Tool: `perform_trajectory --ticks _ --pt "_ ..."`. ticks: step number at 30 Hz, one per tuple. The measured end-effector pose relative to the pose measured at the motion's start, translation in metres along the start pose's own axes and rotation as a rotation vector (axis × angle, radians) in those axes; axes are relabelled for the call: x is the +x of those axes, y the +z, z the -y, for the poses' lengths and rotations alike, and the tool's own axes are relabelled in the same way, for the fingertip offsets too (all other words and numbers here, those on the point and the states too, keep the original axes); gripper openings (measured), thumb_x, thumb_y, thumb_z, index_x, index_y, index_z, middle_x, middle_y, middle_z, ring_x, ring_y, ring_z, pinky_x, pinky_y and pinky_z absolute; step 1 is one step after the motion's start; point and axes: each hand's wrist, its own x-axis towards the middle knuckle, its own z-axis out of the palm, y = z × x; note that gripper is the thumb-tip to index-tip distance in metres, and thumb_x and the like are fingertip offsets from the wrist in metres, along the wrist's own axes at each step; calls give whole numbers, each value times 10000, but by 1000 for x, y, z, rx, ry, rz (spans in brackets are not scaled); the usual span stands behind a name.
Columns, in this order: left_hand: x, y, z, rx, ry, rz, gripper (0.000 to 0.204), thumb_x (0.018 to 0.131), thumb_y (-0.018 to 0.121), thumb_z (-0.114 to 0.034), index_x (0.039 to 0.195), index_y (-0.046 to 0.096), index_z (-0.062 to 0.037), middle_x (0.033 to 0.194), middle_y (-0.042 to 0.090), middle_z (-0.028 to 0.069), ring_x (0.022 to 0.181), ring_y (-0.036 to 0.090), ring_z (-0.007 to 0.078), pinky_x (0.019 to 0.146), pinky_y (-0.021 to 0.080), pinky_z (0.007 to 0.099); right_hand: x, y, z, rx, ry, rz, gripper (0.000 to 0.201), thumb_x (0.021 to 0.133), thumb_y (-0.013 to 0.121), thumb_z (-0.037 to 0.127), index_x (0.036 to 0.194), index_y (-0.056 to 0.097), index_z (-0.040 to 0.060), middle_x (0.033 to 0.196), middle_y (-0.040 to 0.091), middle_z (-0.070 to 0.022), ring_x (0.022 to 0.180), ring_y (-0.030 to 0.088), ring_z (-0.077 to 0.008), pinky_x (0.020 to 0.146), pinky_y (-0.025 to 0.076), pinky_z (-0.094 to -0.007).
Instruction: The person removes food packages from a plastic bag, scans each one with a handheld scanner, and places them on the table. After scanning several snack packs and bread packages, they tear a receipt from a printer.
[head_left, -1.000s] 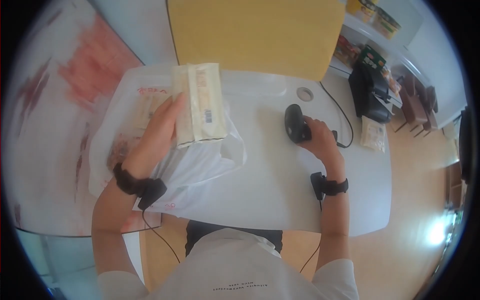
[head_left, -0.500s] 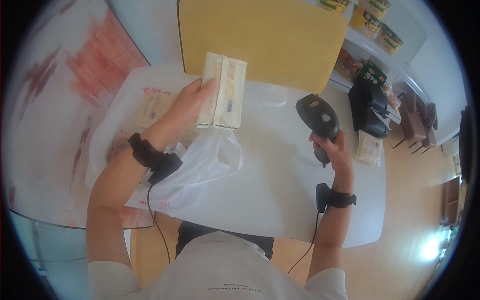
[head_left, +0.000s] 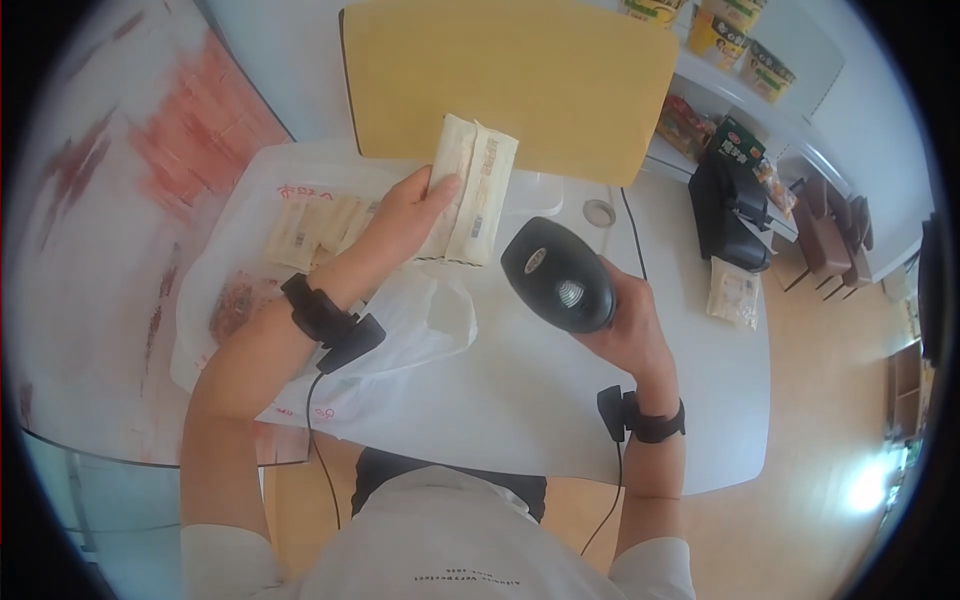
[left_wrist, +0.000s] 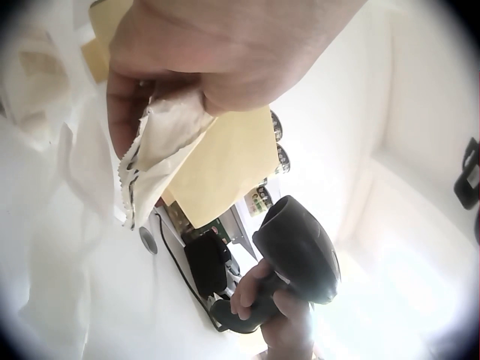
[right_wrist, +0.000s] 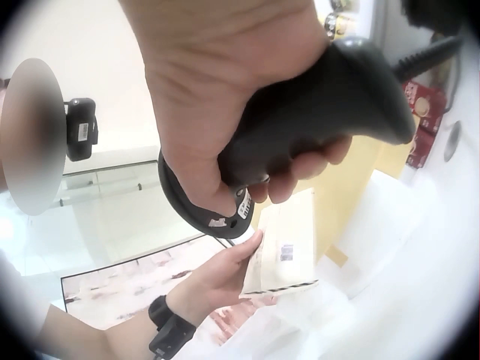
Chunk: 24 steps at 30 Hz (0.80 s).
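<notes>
My left hand [head_left: 405,220] holds a cream flat packet [head_left: 474,195] by its left side, thumb over the face, above the table. A small barcode [right_wrist: 286,253] shows on the packet in the right wrist view. My right hand [head_left: 632,325] grips a black barcode scanner [head_left: 558,275] round its handle. The scanner's head points up and left, beside the packet with a gap between them. Under my left forearm, a white plastic bag [head_left: 425,315] with red print lies spread, with several similar cream packets [head_left: 292,232] and a reddish packet [head_left: 238,305] in it.
A yellow board [head_left: 510,80] stands at the table's back edge. A roll of tape [head_left: 599,212] and a cable lie behind the scanner. On the right are a black device [head_left: 728,215] and another pale packet [head_left: 734,292]. Shelves with food tubs [head_left: 768,70] rise beyond.
My left hand has carried the packet rightwards, and it now leans more to the right. The scanner has come left towards the packet, its head swung round from pointing forward.
</notes>
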Motion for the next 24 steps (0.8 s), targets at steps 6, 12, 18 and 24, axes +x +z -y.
perform_trajectory --ticks 6,12,18,24 --pt "-2 2 0 22 19 16 421 991 461 -349 1167 553 22 1043 647 113 946 604 177 849 463 314 -2 11 6 -182 -47 -60 220 651 761 93 821 625 65 641 605 -88 563 583 -276 549 467 -321" --pt "-4 2 -4 52 -41 60 414 1014 460 -320 1243 517 19 1091 628 70 974 583 103 852 474 265 -1 14 8 -269 -93 -87 199 646 754 79 795 622 77 634 591 -61 554 578 -264 529 459 -332" --pt "-5 -7 0 33 -75 48 432 1013 457 -332 1266 506 15 1135 619 71 1005 589 113 864 480 272 -1 13 -1 -239 -73 -130 372 631 777 81 972 630 97 679 623 -79 592 599 -284 569 484 -333" --pt "-42 -57 -6 -713 -309 125 489 994 467 -360 1299 499 22 1186 608 55 1057 595 158 919 470 309 7 8 -29 -214 115 -41 891 597 787 35 1393 398 131 751 656 -110 700 642 -280 697 500 -356"
